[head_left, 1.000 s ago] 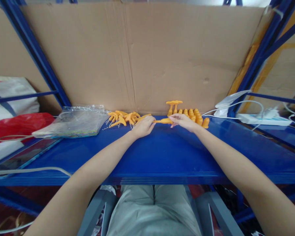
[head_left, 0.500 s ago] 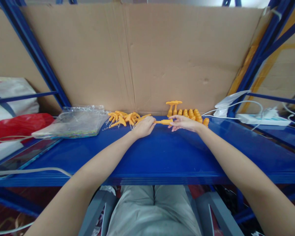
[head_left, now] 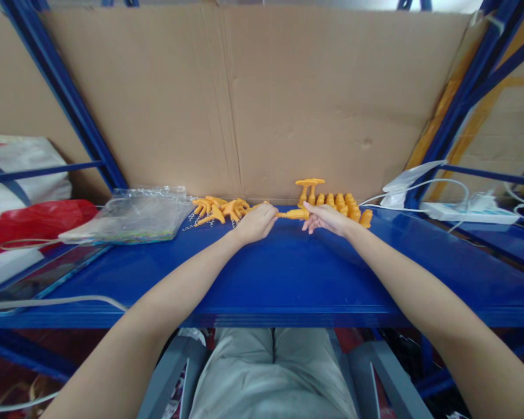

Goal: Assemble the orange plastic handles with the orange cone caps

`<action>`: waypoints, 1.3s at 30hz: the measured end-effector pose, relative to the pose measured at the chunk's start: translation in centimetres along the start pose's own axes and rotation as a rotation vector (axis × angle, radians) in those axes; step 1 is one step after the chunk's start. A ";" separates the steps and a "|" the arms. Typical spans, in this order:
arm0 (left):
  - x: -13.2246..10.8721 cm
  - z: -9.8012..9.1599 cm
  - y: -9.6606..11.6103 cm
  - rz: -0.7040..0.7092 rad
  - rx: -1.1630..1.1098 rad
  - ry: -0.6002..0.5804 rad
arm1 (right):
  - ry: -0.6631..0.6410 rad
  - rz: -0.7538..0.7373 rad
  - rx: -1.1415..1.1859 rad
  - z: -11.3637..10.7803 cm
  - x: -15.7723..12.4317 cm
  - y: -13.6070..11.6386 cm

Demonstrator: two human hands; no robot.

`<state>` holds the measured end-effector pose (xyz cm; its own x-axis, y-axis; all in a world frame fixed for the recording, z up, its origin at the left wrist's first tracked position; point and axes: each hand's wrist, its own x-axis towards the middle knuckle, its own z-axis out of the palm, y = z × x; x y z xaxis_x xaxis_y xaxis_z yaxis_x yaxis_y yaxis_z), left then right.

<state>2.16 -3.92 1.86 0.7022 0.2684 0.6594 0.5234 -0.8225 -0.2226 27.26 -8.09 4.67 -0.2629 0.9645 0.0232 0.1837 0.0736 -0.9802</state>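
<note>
Held level between my hands is an orange plastic corkscrew, its wider sleeve end toward the right. My left hand is closed round the handle end, which the fingers hide. With thumb and fingers, my right hand pinches the sleeve end. Left of my left hand lies a pile of orange corkscrew handles with bare metal spirals. Behind my right hand stand several orange sleeves in rows. Orange corkscrews with T-shaped tops stand upright at the back, their tops close together.
The blue shelf ends at a cardboard wall. To the left lie clear plastic bags and a red bag. A white power strip with cables sits at the right, beside a blue post.
My right hand has shifted its fingers on the sleeve end, turning slightly with the thumb now on top. My left hand keeps its grip nearly in place.
</note>
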 end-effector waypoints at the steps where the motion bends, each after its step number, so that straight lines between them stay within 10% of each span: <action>1: 0.0 0.1 0.1 -0.003 -0.003 0.001 | 0.000 0.015 -0.007 0.0 0.0 0.0; 20: 0.0 0.5 0.2 -0.064 -0.041 0.043 | -0.167 0.052 0.098 -1.1 -0.6 -0.1; 39: 0.0 0.7 0.2 -0.075 -0.116 0.098 | 0.002 0.164 -0.049 0.8 -0.3 -0.9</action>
<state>2.55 -3.70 1.30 0.6094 0.2858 0.7395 0.5097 -0.8557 -0.0893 26.44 -8.67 5.36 -0.2236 0.9652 -0.1356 0.2701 -0.0723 -0.9601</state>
